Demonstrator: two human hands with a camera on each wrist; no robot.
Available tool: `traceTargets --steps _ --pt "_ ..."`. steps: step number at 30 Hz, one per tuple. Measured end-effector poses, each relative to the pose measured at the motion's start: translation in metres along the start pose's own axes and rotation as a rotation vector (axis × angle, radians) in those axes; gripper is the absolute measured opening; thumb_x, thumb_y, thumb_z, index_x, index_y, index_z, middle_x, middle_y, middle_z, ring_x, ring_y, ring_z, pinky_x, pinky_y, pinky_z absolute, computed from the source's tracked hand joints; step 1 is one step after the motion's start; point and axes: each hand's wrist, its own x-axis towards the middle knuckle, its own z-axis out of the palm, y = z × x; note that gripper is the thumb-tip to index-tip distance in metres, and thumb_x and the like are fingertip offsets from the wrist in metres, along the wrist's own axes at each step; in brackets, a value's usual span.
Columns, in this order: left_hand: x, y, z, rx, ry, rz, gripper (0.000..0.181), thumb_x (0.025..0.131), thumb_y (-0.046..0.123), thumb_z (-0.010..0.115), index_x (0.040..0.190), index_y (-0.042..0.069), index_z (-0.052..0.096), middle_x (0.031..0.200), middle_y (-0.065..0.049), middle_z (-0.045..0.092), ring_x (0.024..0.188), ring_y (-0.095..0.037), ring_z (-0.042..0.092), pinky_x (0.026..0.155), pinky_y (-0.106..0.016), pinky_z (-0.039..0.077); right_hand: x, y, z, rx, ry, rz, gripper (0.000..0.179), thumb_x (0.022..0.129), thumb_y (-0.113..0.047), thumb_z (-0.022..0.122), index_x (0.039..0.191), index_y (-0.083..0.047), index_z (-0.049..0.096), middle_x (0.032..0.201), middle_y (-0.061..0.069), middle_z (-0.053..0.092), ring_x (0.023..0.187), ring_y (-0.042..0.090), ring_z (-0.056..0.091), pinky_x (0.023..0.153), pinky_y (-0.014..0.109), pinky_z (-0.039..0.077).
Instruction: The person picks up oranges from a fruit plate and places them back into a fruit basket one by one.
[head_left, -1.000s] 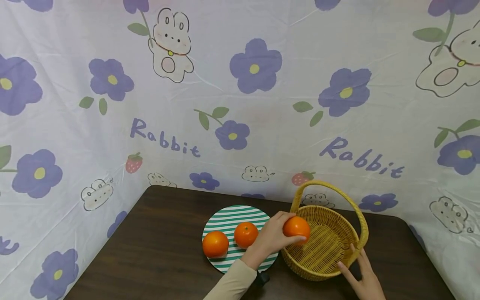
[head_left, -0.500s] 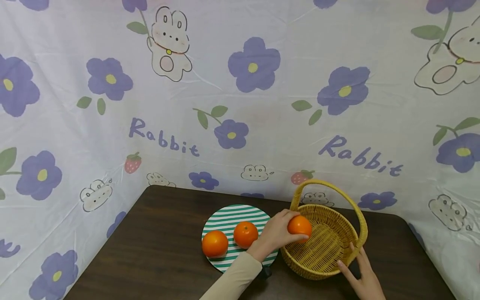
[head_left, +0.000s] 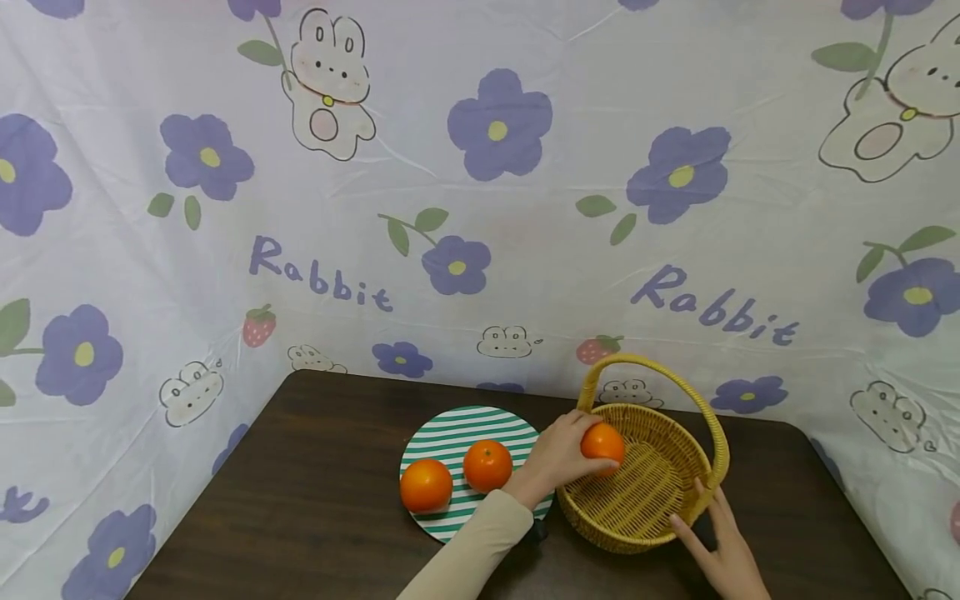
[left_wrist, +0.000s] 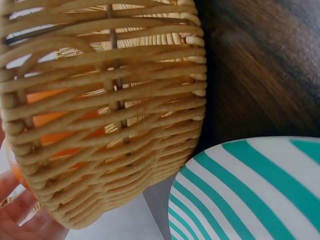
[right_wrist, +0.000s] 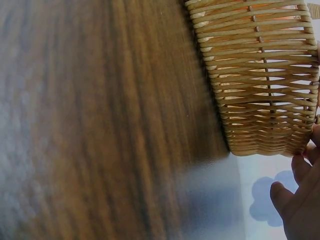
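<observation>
In the head view, my left hand (head_left: 558, 454) holds an orange (head_left: 602, 445) over the left side of a yellow wicker basket (head_left: 637, 542). Its thumb lies along the near side of the fruit. Through the weave in the left wrist view, the same orange (left_wrist: 65, 122) shows. My right hand (head_left: 723, 546) holds the basket's right rim at the foot of the arched handle (head_left: 720, 433), the thumb lying toward the near side. Two more oranges, one at the left (head_left: 426, 486) and one nearer the basket (head_left: 487, 465), sit on a round green-and-white striped mat (head_left: 468, 421).
The mat and basket stand on a dark wooden table (head_left: 315, 483), the basket just right of the mat. A white cloth (head_left: 525, 225) printed with purple flowers and rabbits hangs behind the table and along its sides.
My left hand has carried its orange a little farther right and back, over the basket. My right hand keeps its place at the rim. The head view has shifted slightly.
</observation>
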Motion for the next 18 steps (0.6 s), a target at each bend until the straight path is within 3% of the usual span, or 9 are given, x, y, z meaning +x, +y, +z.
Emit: traceTargets --steps 11,18 --pt "0.01 0.005 0.01 0.043 0.007 0.038 0.067 0.074 0.061 0.066 0.127 0.023 0.053 0.114 0.005 0.054 0.096 -0.009 0.055 0.078 -0.023 0.049 0.0 -0.001 -0.001 0.015 0.018 -0.018 0.084 0.092 -0.055 0.044 0.15 -0.011 0.0 0.152 0.018 -0.017 0.132 0.054 0.008 0.091 0.073 0.021" --pt "0.013 0.004 0.022 0.076 0.017 0.013 0.069 0.074 0.063 0.064 0.128 0.022 0.052 0.118 0.004 0.054 0.1 -0.009 0.055 0.081 -0.023 0.049 -0.002 -0.002 0.0 0.015 0.016 -0.012 0.084 0.092 -0.055 0.044 0.15 -0.013 0.001 0.152 0.02 -0.015 0.131 0.055 0.011 0.091 0.073 0.023"
